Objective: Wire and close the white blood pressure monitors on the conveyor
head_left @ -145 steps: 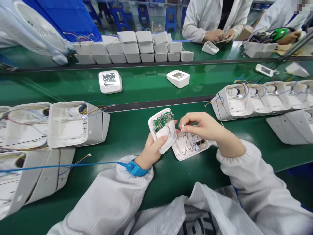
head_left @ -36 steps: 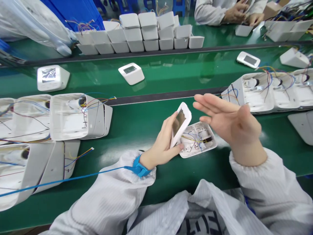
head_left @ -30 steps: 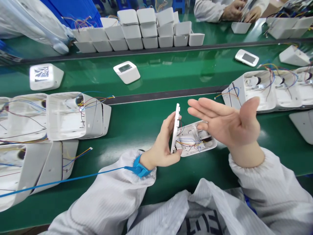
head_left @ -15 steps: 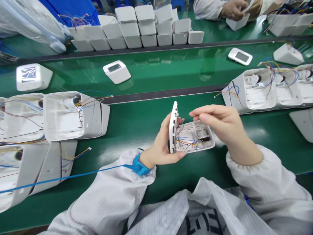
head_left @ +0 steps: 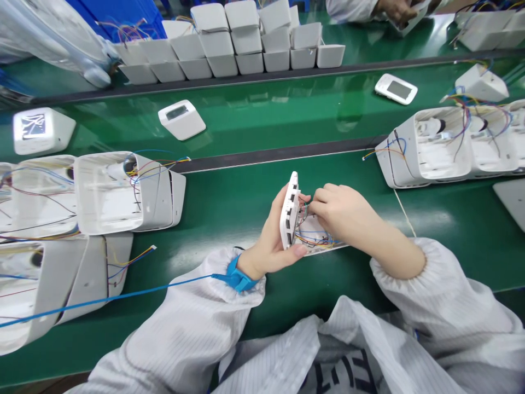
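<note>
Near the centre, my left hand (head_left: 273,241) is wrapped round a white plastic panel (head_left: 290,210) that stands upright, its thumb at the lower edge. A shallow white casing (head_left: 326,250) lies open to the right of the panel, with blue, yellow and red wires (head_left: 315,238) inside. My right hand (head_left: 340,210) is over the casing, fingers bent together near the wires beside the panel. What its fingertips pinch is hidden. A blue wrist strap (head_left: 235,275) is on my left wrist.
White open housings with wires stand at the left (head_left: 109,191) and right (head_left: 441,145). Beyond a dark rail (head_left: 287,153) lie white units with displays (head_left: 181,119) (head_left: 396,89). Stacked white housings (head_left: 246,41) stand farther back. Another person's hand (head_left: 397,10) is at the top right.
My right hand has moved left and down into the casing, its fingers now closed near the wires. The units behind the rail have shifted left. The other person's hand has moved up and right.
</note>
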The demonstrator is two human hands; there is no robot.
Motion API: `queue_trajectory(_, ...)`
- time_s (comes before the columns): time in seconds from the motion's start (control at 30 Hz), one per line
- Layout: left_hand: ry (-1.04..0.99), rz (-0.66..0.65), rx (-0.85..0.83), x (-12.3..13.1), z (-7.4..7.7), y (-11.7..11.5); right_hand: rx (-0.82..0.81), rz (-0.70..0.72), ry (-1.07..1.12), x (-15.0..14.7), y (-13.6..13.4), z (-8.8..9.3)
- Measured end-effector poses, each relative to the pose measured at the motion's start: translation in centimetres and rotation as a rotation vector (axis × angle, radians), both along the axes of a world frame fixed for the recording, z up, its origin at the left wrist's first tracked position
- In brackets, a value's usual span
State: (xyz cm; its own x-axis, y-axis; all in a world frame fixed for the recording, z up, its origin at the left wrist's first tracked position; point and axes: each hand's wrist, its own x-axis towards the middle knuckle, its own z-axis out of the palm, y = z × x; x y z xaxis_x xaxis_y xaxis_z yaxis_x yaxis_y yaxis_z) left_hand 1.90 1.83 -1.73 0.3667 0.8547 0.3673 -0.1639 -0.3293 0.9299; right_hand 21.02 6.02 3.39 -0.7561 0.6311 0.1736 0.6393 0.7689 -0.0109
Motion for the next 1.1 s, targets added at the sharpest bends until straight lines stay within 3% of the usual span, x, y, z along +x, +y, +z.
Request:
queue_trajectory(0.27,-0.066,0.030,-0.082,-0.1,-0.8,-0.3,-0.046,-0.012,0.235,0.5,0.6,-1.0)
queue_trajectory(0.87,-0.032,0.032,-0.117,0.0,-0.6,-0.4,-0.121,0.062,0.317,0.5,0.7,-1.0)
queue_trajectory(1.1,-0.109,-0.014,-0.048,-0.2,-1.1,-0.3,-0.100,0.094,0.312,0.5,0.6,-0.8)
